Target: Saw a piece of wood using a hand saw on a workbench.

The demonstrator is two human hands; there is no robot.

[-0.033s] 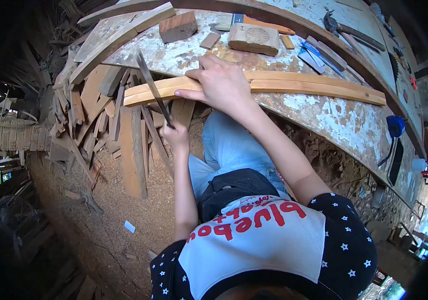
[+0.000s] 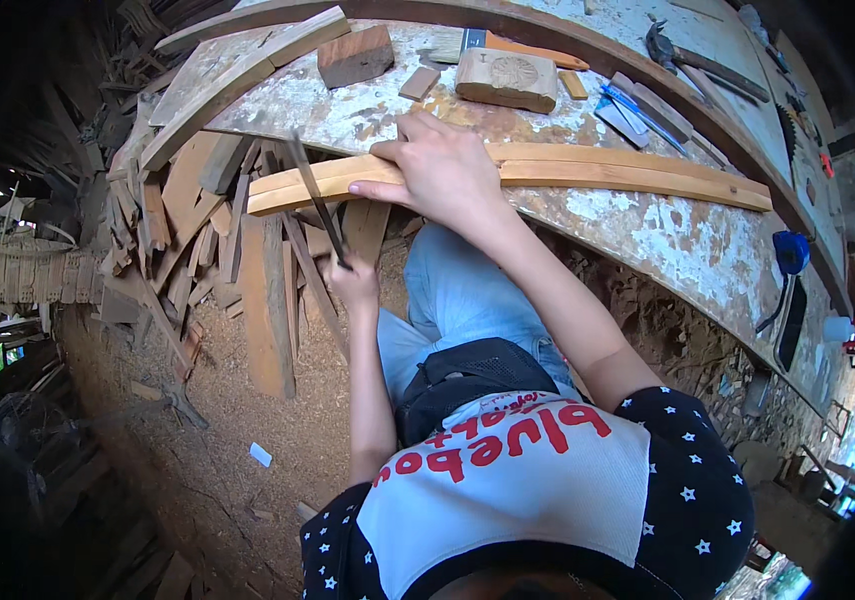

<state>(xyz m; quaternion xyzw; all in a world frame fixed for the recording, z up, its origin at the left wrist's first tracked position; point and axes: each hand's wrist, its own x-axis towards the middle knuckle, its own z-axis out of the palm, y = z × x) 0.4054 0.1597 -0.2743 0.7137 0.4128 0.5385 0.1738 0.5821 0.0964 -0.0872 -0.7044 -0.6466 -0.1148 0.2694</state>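
My left hand (image 2: 356, 284) is closed round the near end of a long, narrow dark metal file (image 2: 318, 195). The file slants up and away, crossing the left part of a pale, curved wooden strip (image 2: 628, 178); its far tip is blurred. A lengthwise seam runs along the strip, which lies over the near edge of the bench, its left end jutting past the bench. My right hand (image 2: 448, 170) presses over the strip's left-centre part, the thumb on the near side and the fingers over the far side.
The paint-worn bench (image 2: 648, 235) carries a reddish wood block (image 2: 356, 55), a carved block (image 2: 508, 78), a hammer (image 2: 703, 65) and a blue tape measure (image 2: 791, 252). A long curved beam (image 2: 748, 150) arcs behind. Scrap wood (image 2: 183, 215) piles up at the left, above a sawdust-covered floor (image 2: 218, 440).
The file's far tip has shifted slightly right and toward me, with my left hand moving a little. My right hand and the curved wooden strip look unchanged.
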